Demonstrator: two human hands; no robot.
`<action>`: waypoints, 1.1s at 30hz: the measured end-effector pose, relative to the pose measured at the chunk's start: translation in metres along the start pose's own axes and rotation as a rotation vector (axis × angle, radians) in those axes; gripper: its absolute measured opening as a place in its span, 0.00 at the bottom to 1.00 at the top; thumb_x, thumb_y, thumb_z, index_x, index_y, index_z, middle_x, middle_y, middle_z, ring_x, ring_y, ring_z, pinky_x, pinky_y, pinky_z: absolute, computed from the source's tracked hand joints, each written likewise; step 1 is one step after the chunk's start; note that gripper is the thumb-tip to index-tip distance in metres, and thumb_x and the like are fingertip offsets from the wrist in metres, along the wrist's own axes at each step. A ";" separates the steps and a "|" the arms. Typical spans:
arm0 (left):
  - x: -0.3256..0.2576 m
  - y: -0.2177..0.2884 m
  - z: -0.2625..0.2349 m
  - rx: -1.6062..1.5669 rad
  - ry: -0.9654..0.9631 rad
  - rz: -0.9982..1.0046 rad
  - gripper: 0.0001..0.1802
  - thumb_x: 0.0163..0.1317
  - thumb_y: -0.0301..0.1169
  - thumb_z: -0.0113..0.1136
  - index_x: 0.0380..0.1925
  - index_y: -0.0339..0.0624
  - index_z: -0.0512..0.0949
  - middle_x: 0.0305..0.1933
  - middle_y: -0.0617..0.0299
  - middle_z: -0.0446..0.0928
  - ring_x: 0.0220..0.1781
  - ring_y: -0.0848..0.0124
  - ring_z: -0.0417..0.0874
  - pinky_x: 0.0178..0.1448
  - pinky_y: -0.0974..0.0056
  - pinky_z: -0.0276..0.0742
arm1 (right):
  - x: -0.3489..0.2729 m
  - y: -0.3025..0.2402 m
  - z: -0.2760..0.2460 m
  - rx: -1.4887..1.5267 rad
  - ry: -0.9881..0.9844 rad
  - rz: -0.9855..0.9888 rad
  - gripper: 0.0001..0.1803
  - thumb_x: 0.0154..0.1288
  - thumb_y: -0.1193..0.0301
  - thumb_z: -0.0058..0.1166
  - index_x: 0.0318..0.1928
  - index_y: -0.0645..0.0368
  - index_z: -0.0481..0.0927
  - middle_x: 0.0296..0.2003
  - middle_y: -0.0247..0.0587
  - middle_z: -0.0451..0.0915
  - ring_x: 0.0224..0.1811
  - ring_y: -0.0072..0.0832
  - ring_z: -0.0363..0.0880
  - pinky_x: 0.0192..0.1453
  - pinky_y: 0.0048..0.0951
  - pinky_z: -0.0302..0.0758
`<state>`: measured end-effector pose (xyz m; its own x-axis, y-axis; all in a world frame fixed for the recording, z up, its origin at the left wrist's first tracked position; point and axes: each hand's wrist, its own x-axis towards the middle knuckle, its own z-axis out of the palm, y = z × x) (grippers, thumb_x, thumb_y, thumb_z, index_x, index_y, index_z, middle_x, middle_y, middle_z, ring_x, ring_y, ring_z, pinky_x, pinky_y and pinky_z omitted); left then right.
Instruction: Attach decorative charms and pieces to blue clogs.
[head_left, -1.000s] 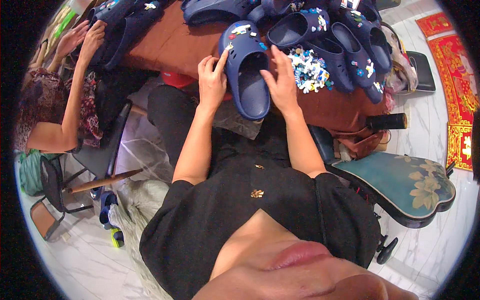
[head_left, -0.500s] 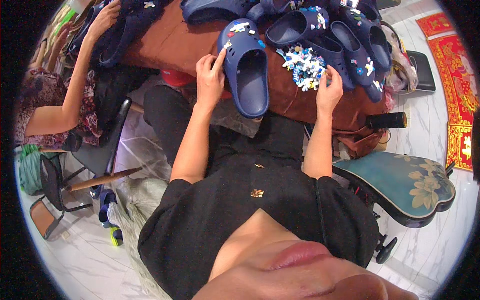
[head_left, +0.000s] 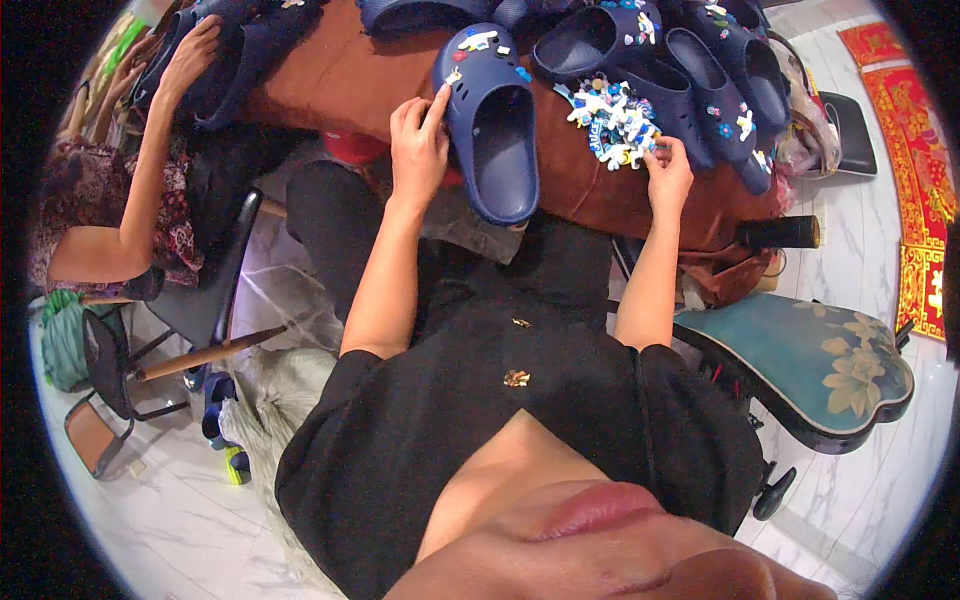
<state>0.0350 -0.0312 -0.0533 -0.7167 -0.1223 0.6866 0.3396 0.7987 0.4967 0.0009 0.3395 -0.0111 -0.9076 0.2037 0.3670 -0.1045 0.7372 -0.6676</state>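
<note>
A navy blue clog [head_left: 503, 145] lies toe-away at the table's near edge, with several small charms on its toe. My left hand [head_left: 419, 150] grips the clog's left side, its index finger stretched up to a small white-and-yellow charm [head_left: 453, 77]. To the right of the clog is a heap of loose white and blue shoe charms [head_left: 612, 122]. My right hand [head_left: 668, 172] is at the right edge of this heap, thumb and fingers pinched on a charm that they mostly cover.
More navy clogs [head_left: 585, 45] crowd the far side and right of the brown-covered table [head_left: 325, 85]. At the left, another person's hand [head_left: 195, 55] rests on a clog. A dark cylinder [head_left: 780, 232] juts out by the table's right edge, above a teal flowered chair [head_left: 800, 360].
My right hand has moved slightly right and its fingers have closed at the heap's edge. My left hand stays on the clog. The view has shifted a little.
</note>
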 end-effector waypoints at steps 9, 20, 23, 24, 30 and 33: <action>0.001 -0.003 0.003 0.025 0.000 -0.007 0.37 0.51 0.16 0.62 0.65 0.52 0.76 0.51 0.51 0.77 0.58 0.52 0.75 0.64 0.52 0.72 | 0.006 0.018 0.002 -0.030 0.038 0.048 0.19 0.56 0.79 0.64 0.49 0.57 0.82 0.32 0.40 0.84 0.35 0.31 0.83 0.44 0.32 0.78; 0.001 -0.001 0.001 0.018 -0.020 -0.027 0.38 0.50 0.15 0.61 0.65 0.51 0.75 0.50 0.52 0.76 0.58 0.52 0.75 0.65 0.52 0.71 | 0.004 0.017 0.001 -0.041 -0.060 0.026 0.16 0.58 0.78 0.63 0.48 0.59 0.82 0.33 0.43 0.85 0.36 0.32 0.85 0.46 0.33 0.79; 0.001 -0.001 0.001 0.008 -0.008 -0.002 0.39 0.50 0.15 0.61 0.65 0.51 0.75 0.51 0.52 0.76 0.58 0.52 0.74 0.65 0.52 0.71 | 0.003 0.018 0.002 -0.072 -0.035 0.052 0.15 0.58 0.78 0.63 0.47 0.59 0.82 0.32 0.43 0.85 0.35 0.31 0.85 0.44 0.32 0.79; 0.001 -0.001 0.001 0.009 -0.009 -0.003 0.39 0.50 0.15 0.61 0.65 0.51 0.75 0.51 0.52 0.76 0.58 0.52 0.74 0.65 0.52 0.71 | 0.004 0.019 0.002 -0.090 -0.042 0.096 0.15 0.58 0.78 0.63 0.47 0.59 0.82 0.32 0.43 0.85 0.35 0.31 0.85 0.44 0.32 0.79; 0.000 0.000 0.000 0.000 -0.043 -0.021 0.40 0.49 0.14 0.62 0.66 0.52 0.74 0.52 0.52 0.76 0.59 0.52 0.74 0.66 0.52 0.70 | 0.010 0.035 0.001 0.155 0.130 0.167 0.13 0.57 0.81 0.62 0.44 0.61 0.84 0.31 0.37 0.84 0.34 0.25 0.82 0.42 0.28 0.77; 0.001 0.000 0.000 0.001 -0.037 -0.013 0.40 0.49 0.15 0.62 0.66 0.52 0.74 0.52 0.51 0.76 0.59 0.52 0.74 0.66 0.52 0.70 | 0.011 0.041 -0.003 0.259 0.167 0.235 0.12 0.58 0.82 0.61 0.43 0.61 0.84 0.31 0.37 0.83 0.34 0.23 0.81 0.42 0.27 0.77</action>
<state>0.0342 -0.0312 -0.0528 -0.7431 -0.1104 0.6600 0.3299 0.7977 0.5048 -0.0128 0.3736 -0.0326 -0.8426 0.4656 0.2707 -0.0201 0.4750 -0.8798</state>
